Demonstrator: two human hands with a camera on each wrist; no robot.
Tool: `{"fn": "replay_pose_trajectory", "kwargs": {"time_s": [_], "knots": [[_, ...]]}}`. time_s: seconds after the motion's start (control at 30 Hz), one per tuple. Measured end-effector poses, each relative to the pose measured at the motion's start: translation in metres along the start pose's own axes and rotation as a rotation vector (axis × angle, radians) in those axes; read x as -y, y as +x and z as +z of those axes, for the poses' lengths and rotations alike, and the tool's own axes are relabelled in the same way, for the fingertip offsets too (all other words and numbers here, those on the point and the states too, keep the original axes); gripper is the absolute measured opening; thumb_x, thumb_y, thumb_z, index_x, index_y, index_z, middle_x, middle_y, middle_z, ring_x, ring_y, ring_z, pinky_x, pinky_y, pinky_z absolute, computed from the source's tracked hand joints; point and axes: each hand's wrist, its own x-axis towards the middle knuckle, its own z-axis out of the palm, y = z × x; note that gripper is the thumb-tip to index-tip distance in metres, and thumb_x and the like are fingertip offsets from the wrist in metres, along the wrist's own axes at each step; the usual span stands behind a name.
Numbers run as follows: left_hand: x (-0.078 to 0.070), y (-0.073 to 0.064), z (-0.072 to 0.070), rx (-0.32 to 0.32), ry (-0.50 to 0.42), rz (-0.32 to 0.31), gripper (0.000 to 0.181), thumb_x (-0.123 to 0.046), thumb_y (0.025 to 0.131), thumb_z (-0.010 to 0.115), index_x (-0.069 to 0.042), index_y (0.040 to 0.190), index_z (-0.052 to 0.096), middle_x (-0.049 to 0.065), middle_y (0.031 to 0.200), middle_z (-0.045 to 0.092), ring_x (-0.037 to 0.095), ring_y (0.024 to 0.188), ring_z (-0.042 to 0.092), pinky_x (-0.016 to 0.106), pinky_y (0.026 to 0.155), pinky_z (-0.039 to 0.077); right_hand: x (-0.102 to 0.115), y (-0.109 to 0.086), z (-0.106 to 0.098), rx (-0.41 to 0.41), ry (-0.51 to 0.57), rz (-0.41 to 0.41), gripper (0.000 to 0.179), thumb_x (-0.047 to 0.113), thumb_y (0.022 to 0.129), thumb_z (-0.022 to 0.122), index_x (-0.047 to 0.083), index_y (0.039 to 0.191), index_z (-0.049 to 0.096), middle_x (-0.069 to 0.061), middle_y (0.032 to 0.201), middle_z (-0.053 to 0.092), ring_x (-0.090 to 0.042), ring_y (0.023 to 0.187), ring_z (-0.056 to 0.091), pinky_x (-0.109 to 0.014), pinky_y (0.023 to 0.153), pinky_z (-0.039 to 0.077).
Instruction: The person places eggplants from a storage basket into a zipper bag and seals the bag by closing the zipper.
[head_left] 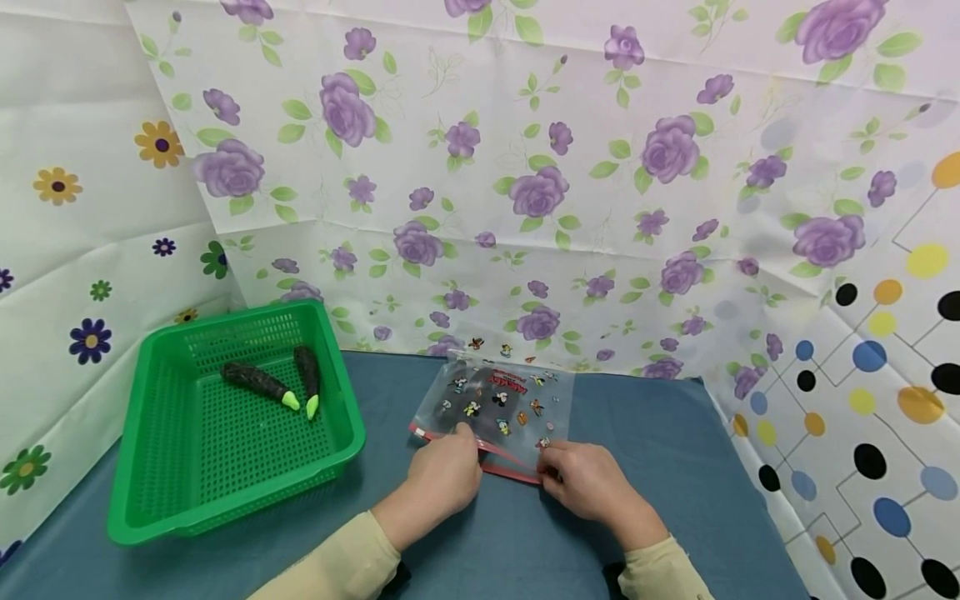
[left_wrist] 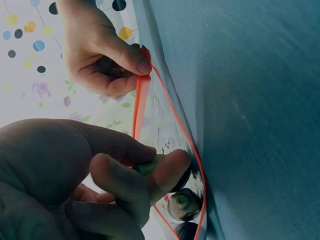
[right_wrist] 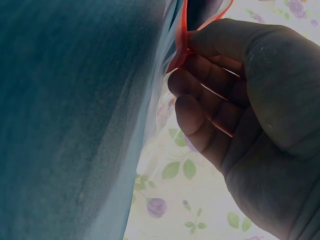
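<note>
A clear zip bag (head_left: pixel 536 421) with cartoon prints and a red zip edge lies in front of me, its mouth toward me and spread apart. Dark shapes show through its plastic. My left hand (head_left: pixel 447 477) is at the mouth, and in the left wrist view its thumb and fingers pinch the green end of a dark eggplant (left_wrist: pixel 182 181) whose body is inside the bag. Beside that sits another eggplant (left_wrist: pixel 184 204), end-on. At the right corner of the mouth, my right hand (head_left: pixel 588 483) pinches the red edge between thumb and index finger, other fingers curled loosely.
To the left stands a green plastic basket (head_left: pixel 225 454) with two more eggplants, one long eggplant (head_left: pixel 258 382) and one eggplant (head_left: pixel 307 375) beside it. A blue cloth (head_left: pixel 645 425) covers the table. Flowered sheets (head_left: pixel 450 167) hang behind it, dotted fabric (head_left: pixel 862 433) at the right.
</note>
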Motion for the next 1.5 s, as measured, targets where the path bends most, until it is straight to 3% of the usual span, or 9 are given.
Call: {"fn": "replay_pose_trajectory", "kwargs": {"time_s": [0.2, 0.47, 0.77, 0.93, 1.17, 1.5], "knots": [[-0.0017, -0.0023, 0.0003, 0.033, -0.012, 0.000, 0.052, -0.012, 0.100, 0.077, 0.012, 0.142, 0.058, 0.001, 0.052, 0.049, 0.018, 0.039, 0.047, 0.033, 0.039, 0.030, -0.0001, -0.0002, 0.0002, 0.003, 0.000, -0.001, 0.014, 0.012, 0.094, 0.088, 0.022, 0.095, 0.078, 0.010, 0.089, 0.066, -0.001, 0.068, 0.057, -0.029, 0.059, 0.050], [-0.0026, -0.0014, 0.0009, -0.004, 0.037, 0.035, 0.018, -0.013, 0.103, 0.074, 0.000, 0.109, 0.063, 0.002, 0.058, 0.049, 0.018, 0.043, 0.049, 0.038, 0.042, 0.043, 0.0000, 0.0000, -0.0005, 0.002, 0.010, -0.001, 0.015, 0.011, 0.094, 0.088, 0.022, 0.094, 0.078, 0.010, 0.089, 0.065, -0.001, 0.068, 0.057, -0.029, 0.059, 0.050], [-0.0025, 0.0035, 0.0021, -0.035, 0.055, 0.059, 0.023, -0.016, 0.106, 0.074, -0.008, 0.092, 0.058, 0.007, 0.068, 0.061, 0.025, 0.056, 0.065, 0.046, 0.051, 0.056, 0.0010, 0.0008, -0.0016, 0.009, 0.015, 0.004, 0.015, 0.012, 0.095, 0.088, 0.022, 0.094, 0.078, 0.010, 0.089, 0.065, -0.001, 0.068, 0.057, -0.029, 0.059, 0.050], [-0.0030, 0.0052, 0.0022, -0.025, 0.046, 0.053, 0.021, -0.016, 0.106, 0.074, -0.008, 0.095, 0.059, 0.009, 0.072, 0.064, 0.027, 0.060, 0.068, 0.047, 0.052, 0.057, 0.0012, 0.0008, -0.0020, 0.009, 0.012, 0.005, 0.015, 0.011, 0.094, 0.088, 0.022, 0.094, 0.078, 0.010, 0.089, 0.065, -0.001, 0.068, 0.056, -0.030, 0.059, 0.050], [-0.0017, 0.0045, 0.0016, -0.006, 0.005, 0.065, 0.016, -0.009, 0.100, 0.076, -0.006, 0.099, 0.060, 0.006, 0.069, 0.060, 0.021, 0.051, 0.058, 0.042, 0.047, 0.050, 0.0018, 0.0002, -0.0020, 0.005, 0.014, 0.008, 0.014, 0.011, 0.094, 0.088, 0.021, 0.094, 0.078, 0.009, 0.089, 0.066, -0.001, 0.068, 0.057, -0.030, 0.059, 0.051], [-0.0024, 0.0058, 0.0011, 0.037, 0.012, 0.079, 0.017, -0.006, 0.098, 0.077, -0.004, 0.106, 0.061, 0.006, 0.070, 0.059, 0.020, 0.052, 0.057, 0.041, 0.048, 0.050, 0.0025, 0.0005, -0.0029, 0.008, 0.020, 0.008, 0.015, 0.010, 0.094, 0.088, 0.021, 0.094, 0.078, 0.009, 0.089, 0.065, -0.002, 0.068, 0.057, -0.030, 0.059, 0.051]]}}
